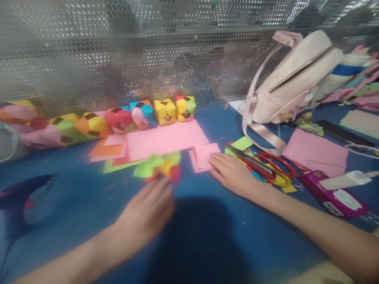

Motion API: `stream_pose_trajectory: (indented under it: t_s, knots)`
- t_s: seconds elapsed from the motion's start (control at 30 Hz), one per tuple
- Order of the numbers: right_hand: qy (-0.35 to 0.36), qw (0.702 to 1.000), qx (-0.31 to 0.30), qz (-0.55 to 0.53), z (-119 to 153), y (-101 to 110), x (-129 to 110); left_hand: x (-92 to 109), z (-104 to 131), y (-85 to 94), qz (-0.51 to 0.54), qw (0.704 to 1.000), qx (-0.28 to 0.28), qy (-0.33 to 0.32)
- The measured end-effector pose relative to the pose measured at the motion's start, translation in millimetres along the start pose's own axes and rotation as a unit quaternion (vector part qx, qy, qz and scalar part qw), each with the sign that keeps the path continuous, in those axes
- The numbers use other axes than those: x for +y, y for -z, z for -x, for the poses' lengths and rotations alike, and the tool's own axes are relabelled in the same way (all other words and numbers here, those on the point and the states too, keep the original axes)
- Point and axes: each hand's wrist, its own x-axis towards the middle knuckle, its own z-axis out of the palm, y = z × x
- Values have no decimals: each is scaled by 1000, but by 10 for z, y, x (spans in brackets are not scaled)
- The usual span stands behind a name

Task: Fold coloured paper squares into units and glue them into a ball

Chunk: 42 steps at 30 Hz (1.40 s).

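My left hand [148, 207] is blurred, at the near edge of a small green, yellow and red folded paper piece [161, 165]; its fingers are smeared, so its hold is unclear. My right hand [229, 171] lies with fingers stretched over the right edge of small pink paper squares [204, 157]. A large pink sheet [166, 138] lies behind both. To its left are orange and pink papers [108, 149] over a green one [111, 167]. Scissors with red handles [278, 163] lie right of my right hand.
Colourful paper balls [165, 111] line the back along a perforated metal panel [189, 47]. A pale backpack [296, 75] stands back right. Pink paper [316, 152] and a purple power strip [334, 193] lie right. A dark blue glue gun [17, 201] is at left.
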Motion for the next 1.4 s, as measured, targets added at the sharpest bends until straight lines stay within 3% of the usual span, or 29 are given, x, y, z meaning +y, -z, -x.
stream_pose_trajectory:
  t_s: [0.23,0.37,0.5,0.67,0.77,0.9,1.1,1.2,1.3,1.4]
  knots:
    - [18,1000,15,7,33,14,-46,45,-114,-16,2,999,-30,-39]
    - [21,998,45,-29,8,98,-106,-196,-118,79,-13,1000,19,-11]
    - [-2,994,53,-98,-166,139,-232,-616,-142,130,-2,986,18,167]
    - [-125,977,-57,-161,-627,61,-424,-948,-242,25,98,915,-81,383]
    - [-167,964,-101,-180,-865,-30,-508,-1009,-291,-65,191,883,-139,406]
    - [-171,956,-83,-225,-995,-146,-533,-1045,-334,-156,286,853,-170,404]
    - [-210,918,-10,-336,-1013,-136,-452,-1017,-407,-182,273,861,-117,413]
    - [-238,886,1,-398,-987,-47,-439,-931,-455,-116,269,865,-38,421]
    - [-281,827,-9,-487,-897,57,-456,-758,-493,-16,317,856,57,405]
    - [-305,761,-12,-573,-729,155,-473,-508,-504,56,355,858,97,358]
